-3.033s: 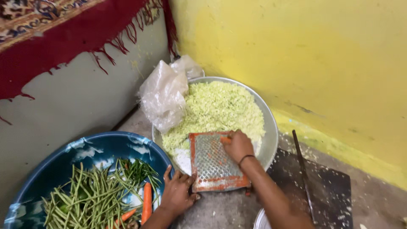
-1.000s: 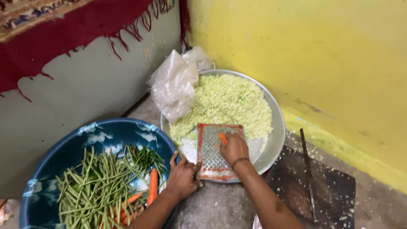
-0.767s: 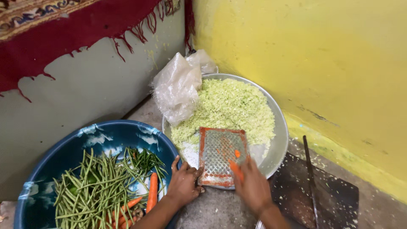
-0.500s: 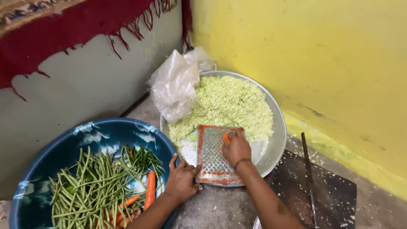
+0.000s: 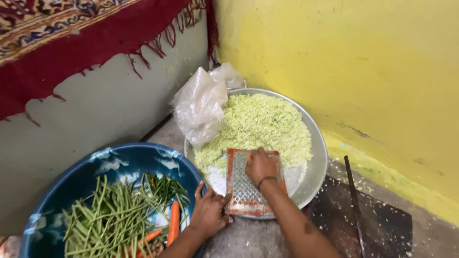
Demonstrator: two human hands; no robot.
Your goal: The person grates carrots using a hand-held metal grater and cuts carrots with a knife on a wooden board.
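Both hands engaged: my left hand (image 5: 209, 213), fingers curled, steadies the flat orange-framed metal grater (image 5: 248, 186) over the round steel tray (image 5: 315, 162), right hand (image 5: 260, 165) fingers pressing a small, likely slippery carrot piece (image 5: 249, 157) beneath them.

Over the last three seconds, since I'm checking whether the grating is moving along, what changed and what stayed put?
The right hand slid down the grater to its lower end, then back up to the top, pressing a small orange piece. The left hand kept gripping the grater's lower left edge. The metal plate of green shreds, plastic bag and blue basin stayed.
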